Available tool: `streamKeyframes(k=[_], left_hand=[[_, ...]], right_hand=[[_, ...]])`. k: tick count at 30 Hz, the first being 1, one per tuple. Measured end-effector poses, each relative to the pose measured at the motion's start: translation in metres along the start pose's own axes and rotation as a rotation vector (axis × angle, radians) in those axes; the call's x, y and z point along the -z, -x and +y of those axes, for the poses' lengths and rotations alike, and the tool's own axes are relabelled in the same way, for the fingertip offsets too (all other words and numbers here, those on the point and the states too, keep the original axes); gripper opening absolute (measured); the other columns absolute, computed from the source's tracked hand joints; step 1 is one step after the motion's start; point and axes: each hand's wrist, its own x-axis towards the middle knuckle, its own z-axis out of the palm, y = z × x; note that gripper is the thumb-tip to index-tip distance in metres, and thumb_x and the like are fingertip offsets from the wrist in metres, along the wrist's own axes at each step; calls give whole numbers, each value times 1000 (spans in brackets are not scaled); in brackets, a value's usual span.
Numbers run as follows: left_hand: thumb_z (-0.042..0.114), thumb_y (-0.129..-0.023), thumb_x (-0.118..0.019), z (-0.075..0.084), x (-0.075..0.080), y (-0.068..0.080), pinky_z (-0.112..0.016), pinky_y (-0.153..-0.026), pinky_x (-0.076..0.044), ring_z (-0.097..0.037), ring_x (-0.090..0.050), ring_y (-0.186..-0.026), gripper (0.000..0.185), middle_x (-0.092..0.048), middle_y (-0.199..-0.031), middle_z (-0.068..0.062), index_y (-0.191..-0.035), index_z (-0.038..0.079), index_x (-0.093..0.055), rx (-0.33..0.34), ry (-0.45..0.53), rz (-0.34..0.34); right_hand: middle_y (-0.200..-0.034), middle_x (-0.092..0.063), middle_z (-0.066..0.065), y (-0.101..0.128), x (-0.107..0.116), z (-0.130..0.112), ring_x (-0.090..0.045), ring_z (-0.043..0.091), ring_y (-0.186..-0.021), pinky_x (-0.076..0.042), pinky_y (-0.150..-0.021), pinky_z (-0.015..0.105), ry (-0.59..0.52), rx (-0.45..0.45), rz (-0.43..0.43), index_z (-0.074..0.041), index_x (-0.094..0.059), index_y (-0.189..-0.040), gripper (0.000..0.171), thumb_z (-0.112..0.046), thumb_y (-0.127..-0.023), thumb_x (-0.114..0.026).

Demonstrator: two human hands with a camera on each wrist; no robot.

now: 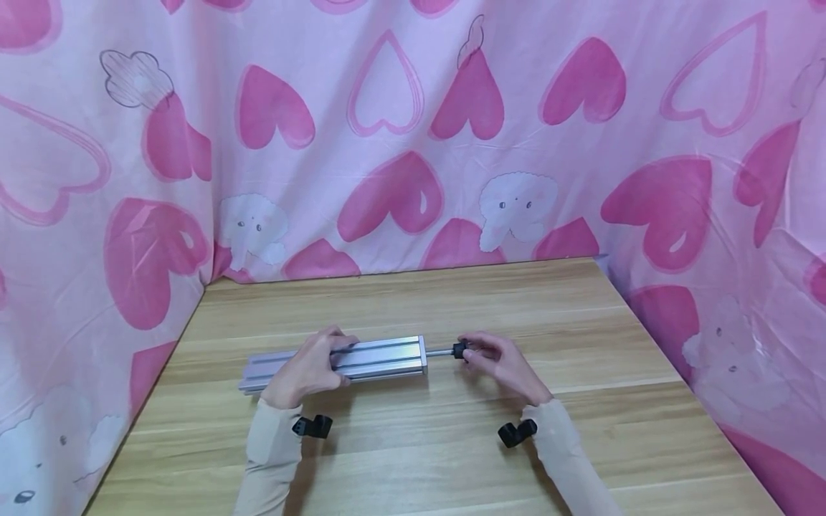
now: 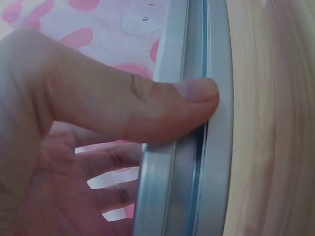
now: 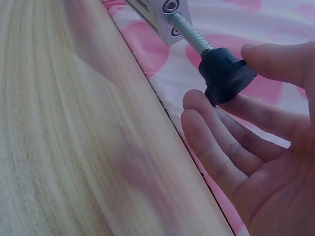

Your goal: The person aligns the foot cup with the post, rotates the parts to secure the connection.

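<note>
— Pink heart-print cloth [image 1: 413, 143] hangs behind a wooden tabletop [image 1: 452, 444]. What has the left hand [image 1: 308, 370] got?

— Its grip wraps the aluminium rail [image 1: 381, 357], thumb [image 2: 162, 110] pressed along the slot, fingers curled behind it.

— And the right hand [image 1: 500, 362]?

— Its grip pinches the black knob [image 1: 459, 350] between thumb and fingertips [image 3: 231, 105]; the knob's threaded rod [image 3: 192, 34] enters the rail end just beyond.
</note>
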Motion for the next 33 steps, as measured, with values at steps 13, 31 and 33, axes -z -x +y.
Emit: streamKeyframes(k=[13,31,33], left_hand=[[8,-68,-85,1,-1,0,-37,-83,-49,-21,-56,-95,62,-64,-112,-6,-128,3,-69,18,7,-19],[7,-67,-84,0,1,0,-36,-82,-49,-20,-56,-95,60,-66,-110,-6,-125,3,-70,3,25,-9],[8,-66,-84,-1,1,0,-38,-83,-49,-20,-56,-96,60,-66,-110,-6,-125,3,-70,4,27,-9]], right_hand=[[-93,-74,18,-4,-2,3,-71,26,-78,-57,-77,32,15,-60,7,-6,-72,-115,36,-37,-103,-56],[-112,-71,16,-1,2,-2,-73,26,-95,-53,-95,44,35,-98,-21,-4,-55,-140,50,-39,-106,-49],[-125,-67,14,1,4,-3,-71,26,-103,-52,-97,42,26,-82,-13,-10,-51,-147,53,-35,-100,-61]])
